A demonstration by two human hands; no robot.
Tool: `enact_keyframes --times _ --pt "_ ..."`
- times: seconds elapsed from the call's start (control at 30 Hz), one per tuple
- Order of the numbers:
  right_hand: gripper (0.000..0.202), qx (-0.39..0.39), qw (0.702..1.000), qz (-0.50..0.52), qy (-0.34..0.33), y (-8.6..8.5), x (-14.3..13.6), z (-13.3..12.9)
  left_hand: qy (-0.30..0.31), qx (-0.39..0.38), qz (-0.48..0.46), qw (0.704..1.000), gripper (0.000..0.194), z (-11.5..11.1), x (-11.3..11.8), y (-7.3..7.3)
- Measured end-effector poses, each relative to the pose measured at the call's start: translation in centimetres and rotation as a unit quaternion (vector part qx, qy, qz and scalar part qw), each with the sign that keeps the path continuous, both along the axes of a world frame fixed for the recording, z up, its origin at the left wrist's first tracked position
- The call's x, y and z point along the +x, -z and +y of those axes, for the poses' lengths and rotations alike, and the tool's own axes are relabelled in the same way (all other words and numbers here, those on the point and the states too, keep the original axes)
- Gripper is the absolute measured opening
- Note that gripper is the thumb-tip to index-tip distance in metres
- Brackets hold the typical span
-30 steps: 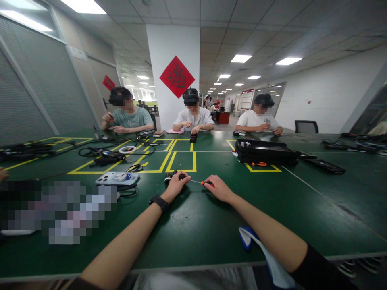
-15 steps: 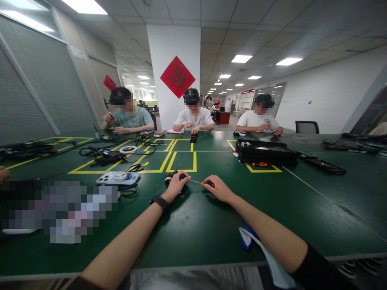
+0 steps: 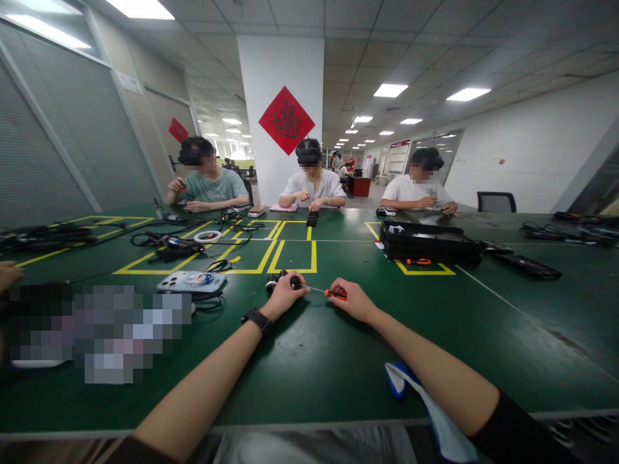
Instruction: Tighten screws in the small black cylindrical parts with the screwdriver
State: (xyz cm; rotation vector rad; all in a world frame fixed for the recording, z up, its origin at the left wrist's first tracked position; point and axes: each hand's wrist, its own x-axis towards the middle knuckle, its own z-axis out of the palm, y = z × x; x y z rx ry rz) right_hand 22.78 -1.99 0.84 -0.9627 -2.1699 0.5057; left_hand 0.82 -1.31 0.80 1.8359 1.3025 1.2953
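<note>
My right hand (image 3: 354,301) is closed round the orange and black handle of a screwdriver (image 3: 337,294). Its thin metal shaft points left toward my left hand (image 3: 286,298), which is wrapped round a black object (image 3: 294,282) with round parts. The shaft's tip meets the fingers of my left hand, and what it touches there is too small to tell. Just left of those fingers, more round black parts with a light ring (image 3: 271,283) show above the green table (image 3: 309,374). My left wrist wears a dark watch.
A phone (image 3: 192,281) and cables lie at the left. Black trays (image 3: 430,241) with an orange-handled tool (image 3: 418,261) stand at the right. A blue and white cloth strip (image 3: 425,403) hangs over the near edge. Three people sit opposite; another person's hand (image 3: 9,276) shows far left.
The view has shifted slightly. My right hand has turned a little, so more of the orange and black handle shows. My left hand keeps its hold.
</note>
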Motion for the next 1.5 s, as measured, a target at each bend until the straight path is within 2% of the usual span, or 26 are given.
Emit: enact_keyframes --times 0.13,0.83,1.07,1.23,1.37,1.5 --pt "0.014 -0.004 1.0 0.013 -0.006 0.0 0.0 -0.1 0.011 0.008 -0.002 1.0 0.017 0.2 -0.2 0.2" --pt "0.012 -0.003 1.0 0.028 -0.001 0.1 -0.1 -0.2 0.025 0.01 -0.007 1.0 0.017 0.2 -0.2 0.5" --pt "0.013 -0.002 1.0 0.019 0.007 0.5 0.0 0.2 0.048 -0.01 -0.006 0.999 0.032 -0.5 0.0 -0.3" --pt "0.015 0.023 1.0 -0.008 0.007 0.2 0.1 0.3 0.008 -0.011 -0.012 1.0 0.032 -0.7 0.2 -0.5" --pt "0.015 0.037 0.999 -0.038 -0.003 -0.2 0.2 0.5 0.007 -0.02 -0.023 1.0 0.032 -0.4 0.1 -0.1" --pt "0.024 0.041 0.998 -0.057 -0.007 -0.3 0.2 0.6 0.0 -0.014 -0.028 1.0 0.032 -0.3 0.0 0.0"
